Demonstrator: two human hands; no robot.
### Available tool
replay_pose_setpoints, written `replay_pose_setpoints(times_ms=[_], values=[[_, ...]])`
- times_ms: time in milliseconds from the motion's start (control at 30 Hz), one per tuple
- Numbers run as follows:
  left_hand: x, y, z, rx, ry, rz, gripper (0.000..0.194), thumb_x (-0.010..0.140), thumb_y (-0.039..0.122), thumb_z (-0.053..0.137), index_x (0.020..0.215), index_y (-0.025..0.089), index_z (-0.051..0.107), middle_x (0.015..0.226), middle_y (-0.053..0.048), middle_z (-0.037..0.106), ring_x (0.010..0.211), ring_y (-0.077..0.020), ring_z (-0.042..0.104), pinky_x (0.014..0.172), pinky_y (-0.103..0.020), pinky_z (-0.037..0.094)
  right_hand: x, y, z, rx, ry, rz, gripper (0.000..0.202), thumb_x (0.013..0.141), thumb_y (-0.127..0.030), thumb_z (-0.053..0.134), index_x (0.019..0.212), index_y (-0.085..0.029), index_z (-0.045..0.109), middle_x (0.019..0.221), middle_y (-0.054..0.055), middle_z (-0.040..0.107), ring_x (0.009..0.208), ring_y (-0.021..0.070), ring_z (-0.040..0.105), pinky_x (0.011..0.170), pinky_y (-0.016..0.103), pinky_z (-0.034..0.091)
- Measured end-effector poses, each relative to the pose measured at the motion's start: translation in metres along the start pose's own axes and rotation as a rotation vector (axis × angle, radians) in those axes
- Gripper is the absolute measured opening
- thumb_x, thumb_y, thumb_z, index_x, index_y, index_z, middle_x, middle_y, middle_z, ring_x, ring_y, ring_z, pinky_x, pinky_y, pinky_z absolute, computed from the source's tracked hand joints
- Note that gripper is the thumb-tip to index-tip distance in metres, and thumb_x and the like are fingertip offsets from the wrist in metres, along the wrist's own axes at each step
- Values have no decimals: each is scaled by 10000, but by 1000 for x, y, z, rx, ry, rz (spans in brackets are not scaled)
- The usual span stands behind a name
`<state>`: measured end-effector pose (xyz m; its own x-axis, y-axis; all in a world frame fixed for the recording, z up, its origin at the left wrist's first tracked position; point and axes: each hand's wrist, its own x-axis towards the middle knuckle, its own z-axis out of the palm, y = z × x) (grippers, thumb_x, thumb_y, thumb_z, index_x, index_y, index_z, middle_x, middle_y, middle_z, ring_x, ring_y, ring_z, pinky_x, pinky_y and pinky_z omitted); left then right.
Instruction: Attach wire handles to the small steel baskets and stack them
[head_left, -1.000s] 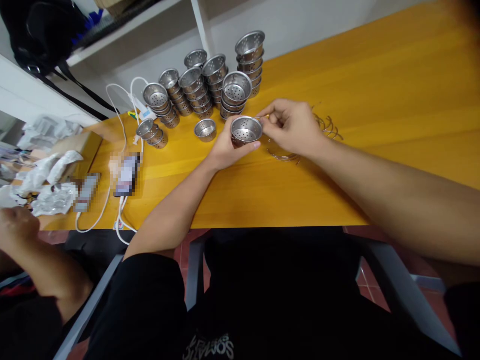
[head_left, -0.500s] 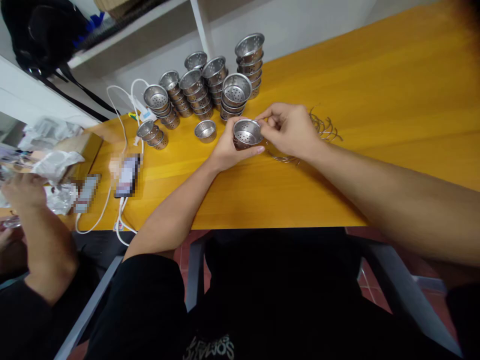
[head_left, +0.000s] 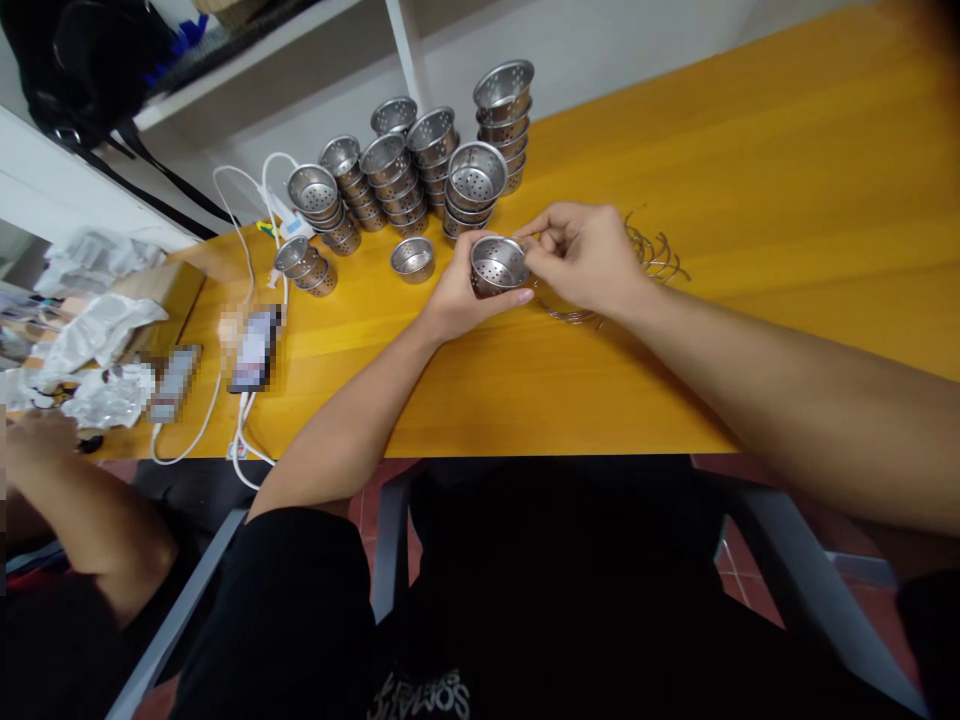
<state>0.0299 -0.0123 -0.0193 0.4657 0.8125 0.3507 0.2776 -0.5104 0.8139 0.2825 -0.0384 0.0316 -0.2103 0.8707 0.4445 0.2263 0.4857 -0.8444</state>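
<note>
My left hand (head_left: 457,295) is wrapped round a small perforated metal strainer basket (head_left: 498,264), its open side up, with the thumb along the near side. At the basket's right rim, my right hand (head_left: 589,258) pinches what looks like a thin wire, mostly hidden by the fingertips. Curved thin wires (head_left: 658,258) lie on the table behind and beneath my right hand. A single strainer basket (head_left: 412,260) stands on the table left of my left hand. Several stacks of the same baskets (head_left: 474,178) rise just beyond my hands.
On the yellow wooden table (head_left: 750,200), a phone (head_left: 255,348) and white cables (head_left: 244,430) lie to the left. Farther left are a second device (head_left: 175,383), plastic bags (head_left: 112,395) and a co-worker's arm (head_left: 97,510). A white shelf (head_left: 300,60) stands behind the stacks.
Both my hands and the strainer basket hold nearly the same pose; the view has shifted slightly. The co-worker's arm at the left has moved down and away from the plastic bags.
</note>
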Motion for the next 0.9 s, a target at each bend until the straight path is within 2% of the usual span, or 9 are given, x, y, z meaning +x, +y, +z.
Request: replay_pose_setpoints(times_ms=[200,333,433,633,767,900], values=[[0,1,0,8,-2,-11,1188,924,796,1118,1765,259,475,1657,-179,724,1654,-433,747,1487,-707,600,-1,1,-1,-2,-9,-5,402,1159,-701,959,1043,-343,817,759,12,583,701,238,451,757,501,472],[0,-2,0,22,0,25,1160,938,841,1082,1728,242,479,1653,-190,714,1638,-432,753,1476,-709,612,-1,1,-1,-16,-1,-11,400,1118,-699,984,1006,-353,817,737,10,567,684,256,480,702,495,496],[1,-5,0,35,-7,38,1122,970,858,1050,1720,245,483,1665,-192,704,1636,-429,753,1464,-690,623,0,1,-2,-30,-2,-9,324,1095,-608,994,981,-360,818,735,9,582,664,266,504,675,493,501],[2,-9,-1,66,-35,58,1136,985,870,1041,1751,262,463,1694,-188,690,1653,-423,749,1461,-687,619,2,5,-2,-69,8,-32,154,1072,-414,952,1037,-323,834,730,-14,575,655,237,495,735,479,490],[0,2,1,109,-22,22,1203,907,854,1121,1731,266,471,1647,-168,720,1576,-414,793,1402,-654,653,0,-3,0,-44,3,9,210,1099,-461,994,1082,-342,822,718,-19,554,670,240,492,764,499,531],[-3,21,3,184,16,-35,1034,952,805,1112,1648,268,566,1550,-134,769,1484,-392,834,1343,-621,683,-2,-10,3,-41,-31,47,216,1071,-460,1009,1023,-348,830,709,-5,568,669,248,500,707,493,564]])
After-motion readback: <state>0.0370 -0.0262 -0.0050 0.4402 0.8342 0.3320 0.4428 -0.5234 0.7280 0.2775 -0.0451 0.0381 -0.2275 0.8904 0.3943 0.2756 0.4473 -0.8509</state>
